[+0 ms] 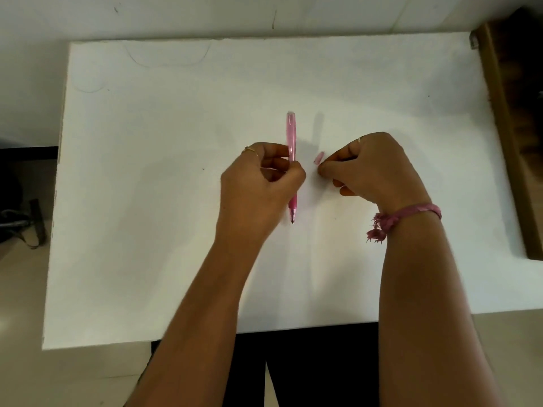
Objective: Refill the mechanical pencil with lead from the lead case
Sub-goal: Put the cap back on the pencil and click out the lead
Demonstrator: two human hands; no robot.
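Note:
A pink translucent mechanical pencil (291, 133) is held upright over the white table (147, 201), its dark tip pointing toward me. My left hand (261, 186) is shut around its lower barrel. My right hand (373, 168) is just to the right, fingers pinched together. A small pink piece (318, 158), perhaps the pencil's cap, shows at its fingertips; I cannot tell whether the fingers grip it or it lies on the table. No lead case is in view.
A brown wooden frame (505, 127) runs along the table's right edge. Dark bags or straps (20, 221) lie on the floor to the left. A pink thread bracelet (411, 214) is on my right wrist.

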